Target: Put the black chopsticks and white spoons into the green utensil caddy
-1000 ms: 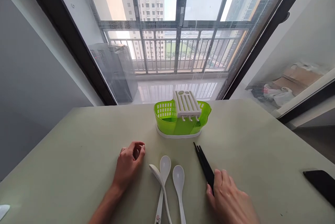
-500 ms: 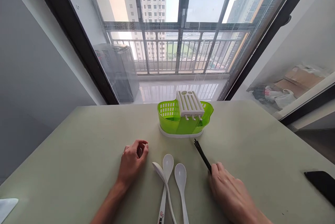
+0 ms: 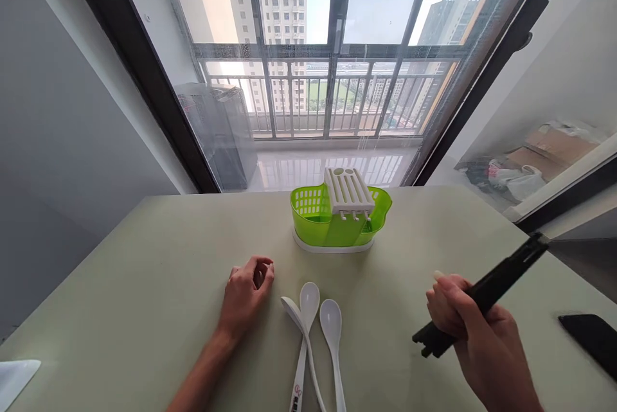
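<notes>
My right hand point(image 3: 470, 328) is closed around a bundle of black chopsticks point(image 3: 501, 280), held above the table and slanting up to the right. My left hand point(image 3: 245, 293) rests on the table with its fingers loosely curled and nothing in them. Three white spoons point(image 3: 311, 335) lie between my hands, two of them crossed. A green cutlery holder point(image 3: 337, 222) with a white slotted insert stands on a white base at the far middle of the table point(image 3: 144, 296).
A black phone point(image 3: 590, 338) lies near the table's right edge. A white object point(image 3: 14, 376) pokes in at the lower left corner. Behind the table are a large window, a balcony railing and a dark appliance.
My right hand has lifted the black chopsticks off the table and swung them to the right, pointing up and outward. My left hand and the spoons have stayed in place.
</notes>
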### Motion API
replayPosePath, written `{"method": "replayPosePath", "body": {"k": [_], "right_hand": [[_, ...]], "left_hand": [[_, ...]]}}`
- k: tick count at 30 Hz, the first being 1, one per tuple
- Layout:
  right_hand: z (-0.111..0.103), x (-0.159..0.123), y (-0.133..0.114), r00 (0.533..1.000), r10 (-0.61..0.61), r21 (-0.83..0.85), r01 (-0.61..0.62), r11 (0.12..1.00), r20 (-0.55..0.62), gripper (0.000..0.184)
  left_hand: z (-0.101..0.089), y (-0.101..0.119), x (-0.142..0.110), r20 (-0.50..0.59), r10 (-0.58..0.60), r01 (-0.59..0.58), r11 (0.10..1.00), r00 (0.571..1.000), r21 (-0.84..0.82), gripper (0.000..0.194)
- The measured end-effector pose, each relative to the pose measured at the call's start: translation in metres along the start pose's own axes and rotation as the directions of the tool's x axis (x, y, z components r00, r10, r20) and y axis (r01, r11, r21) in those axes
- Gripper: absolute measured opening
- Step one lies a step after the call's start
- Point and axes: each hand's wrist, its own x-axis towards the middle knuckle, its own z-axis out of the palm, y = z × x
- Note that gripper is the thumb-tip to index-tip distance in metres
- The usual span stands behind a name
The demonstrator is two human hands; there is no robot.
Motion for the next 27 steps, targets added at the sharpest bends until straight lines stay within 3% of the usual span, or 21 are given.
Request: {"method": "replayPosePath", "body": {"k": [4, 17, 22, 27], "right_hand": [[0.010, 0.003, 0.015, 0.999, -0.020, 0.079, 0.024, 0.997, -0.045, 0.059], [0.005, 0.010, 0.039, 0.995, 0.071, 0.283, -0.049, 0.958, -0.069, 0.052], [0.005, 0.010, 0.025, 1.000, 0.028, 0.189, -0.028, 0.982, -0.001, 0.044], [0.006, 0.013, -0.007, 0.992, 0.021, 0.259, 0.011, 0.966, -0.121, 0.045]], "left_hand": [[0.001, 0.000, -0.001, -0.003, 0.001, -0.001, 1.000, 1.000, -0.003, 0.032], [0.002, -0.001, -0.002, 0.015, 0.013, -0.013, 1.000, 1.000, -0.009, 0.029], [0.003, -0.002, -0.002, 0.018, 0.017, -0.017, 1.000, 1.000, -0.013, 0.029], [0.003, -0.001, -0.002, 0.027, 0.007, -0.006, 1.000, 1.000, -0.030, 0.031]]}}
